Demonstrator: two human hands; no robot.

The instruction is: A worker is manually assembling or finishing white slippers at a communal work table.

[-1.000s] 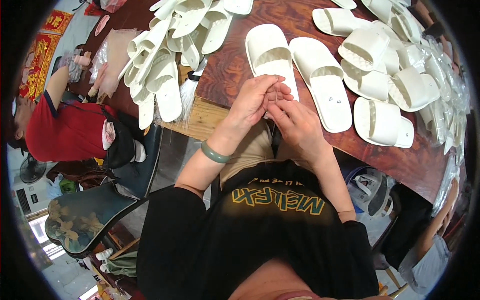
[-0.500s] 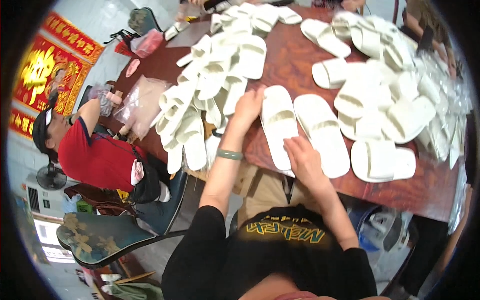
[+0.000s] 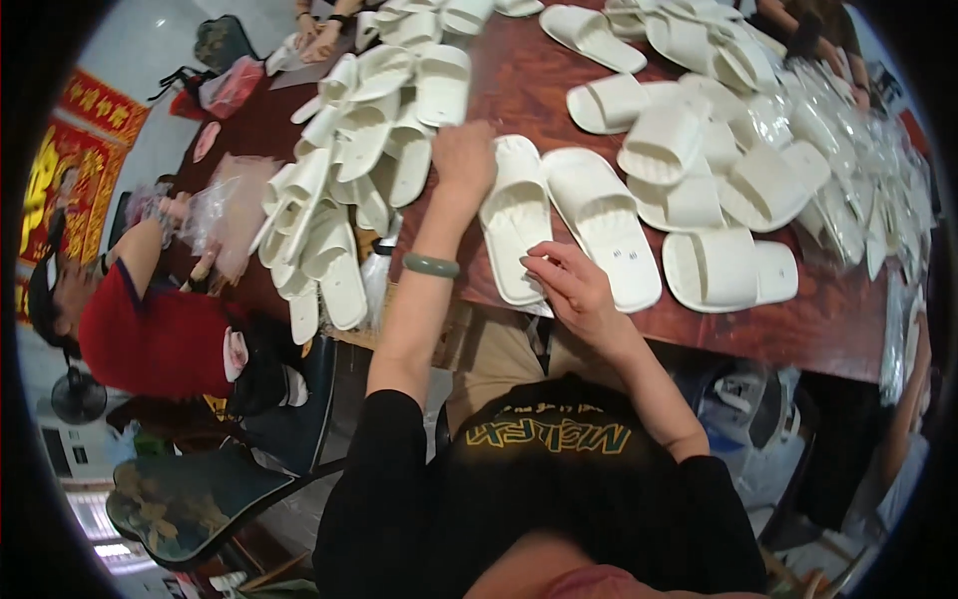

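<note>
Two white slide slippers lie side by side before me on the table (image 3: 519,90). My left hand (image 3: 465,165), with a green bangle on its wrist, is curled beside the toe end of the left slipper (image 3: 516,225); its fingertips are hidden. Over that slipper's heel is my right hand (image 3: 574,285), its fingers drawn together in a pinch. What lies between them, if anything, is too small to make out. The right slipper (image 3: 604,235) rests just beyond, with small dark marks on its heel.
A long pile of slippers (image 3: 364,130) lies left, and another heap (image 3: 689,160) right, beside plastic-wrapped ones (image 3: 848,200). One slipper (image 3: 728,272) sits near the front edge. A person in red (image 3: 155,334) works at the left; more hands (image 3: 317,38) show at the far side.
The whole view has shifted, so the table appears farther up and left. My left fingers have curled in by the toe end, and my right fingers have drawn together over the heel.
</note>
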